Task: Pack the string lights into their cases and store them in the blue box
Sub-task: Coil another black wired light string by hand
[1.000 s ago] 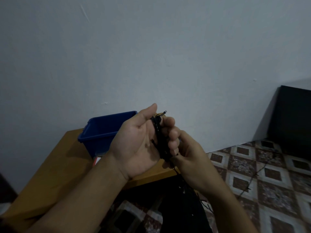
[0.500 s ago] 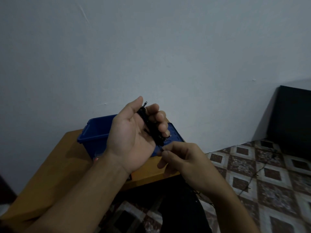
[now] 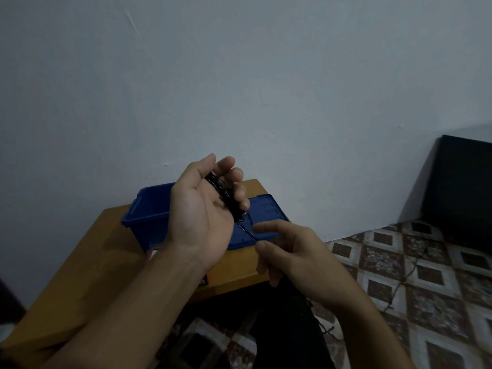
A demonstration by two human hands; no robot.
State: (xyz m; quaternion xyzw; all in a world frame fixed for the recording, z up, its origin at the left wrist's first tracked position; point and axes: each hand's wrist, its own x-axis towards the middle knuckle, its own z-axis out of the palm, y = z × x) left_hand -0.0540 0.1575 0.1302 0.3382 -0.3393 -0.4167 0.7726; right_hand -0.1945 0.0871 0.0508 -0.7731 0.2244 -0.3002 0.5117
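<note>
My left hand (image 3: 205, 211) is raised palm-up above the blue box (image 3: 149, 217) and its fingers curl round a black coil of string lights (image 3: 226, 195). A thin strand (image 3: 246, 230) runs from the coil down to my right hand (image 3: 292, 251), which pinches it between thumb and forefinger. The box sits open on a low wooden table (image 3: 87, 265). Its blue lid (image 3: 263, 219) lies flat beside it on the right. The loose rest of the black wire (image 3: 407, 272) trails over the tiled floor.
A plain wall stands close behind the table. A black cabinet (image 3: 463, 190) fills the right corner. A small red and white item (image 3: 149, 254) peeks out under the box. My dark-clothed leg (image 3: 287, 328) lies below the hands.
My left hand has lifted with the coil and turned slightly. My right hand has drawn down and to the right away from it, pulling a strand taut. The blue lid has come into sight.
</note>
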